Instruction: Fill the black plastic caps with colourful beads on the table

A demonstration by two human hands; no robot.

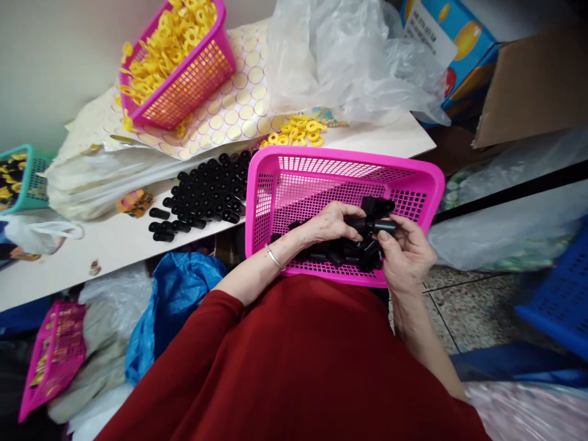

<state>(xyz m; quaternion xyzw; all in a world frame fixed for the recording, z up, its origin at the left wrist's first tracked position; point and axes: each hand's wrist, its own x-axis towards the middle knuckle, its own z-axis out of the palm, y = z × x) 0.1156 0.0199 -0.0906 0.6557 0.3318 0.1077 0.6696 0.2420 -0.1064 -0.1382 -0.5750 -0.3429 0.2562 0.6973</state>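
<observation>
A pink plastic basket (294, 184) rests on my lap against the table edge, with several black plastic tubes (340, 252) lying in its near side. My left hand (328, 223) is inside the basket, its fingers closed round one end of a black tube piece (374, 225). Gripping the same piece from the right, my right hand (404, 251) is closed on its other end. A silver bangle (274, 257) circles my left wrist.
A cluster of black tubes (209, 187) stands on the white table (114, 239), yellow rings (298, 131) behind it. Another pink basket (184, 79) of yellow rings sits at the back, beside clear plastic bags (349, 55). Blue bag (177, 294) and blue crate (560, 294) flank my lap.
</observation>
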